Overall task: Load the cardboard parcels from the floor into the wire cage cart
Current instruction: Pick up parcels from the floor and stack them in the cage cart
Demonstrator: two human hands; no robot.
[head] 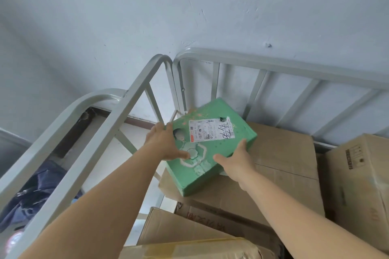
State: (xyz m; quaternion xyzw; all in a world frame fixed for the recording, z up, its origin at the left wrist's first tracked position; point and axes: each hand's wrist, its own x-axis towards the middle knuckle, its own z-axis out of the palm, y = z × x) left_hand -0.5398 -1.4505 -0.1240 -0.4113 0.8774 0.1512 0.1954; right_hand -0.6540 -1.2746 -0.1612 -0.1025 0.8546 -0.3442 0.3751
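Observation:
A green printed parcel (212,132) with a white shipping label lies tilted on top of a large brown cardboard box (282,166) inside the grey wire cage cart (273,63). My left hand (164,143) holds the parcel's left edge, thumb on its top face. On the parcel's right near edge, my right hand (235,157) grips it, fingers along the side and thumb on top. Both forearms reach in over the cart's near side.
More brown boxes fill the cart: one at the right (357,185), others below and in front (189,229). The cart's left rail (101,132) runs diagonally. A dark blue bag (35,193) lies on the floor outside it. A pale wall stands behind.

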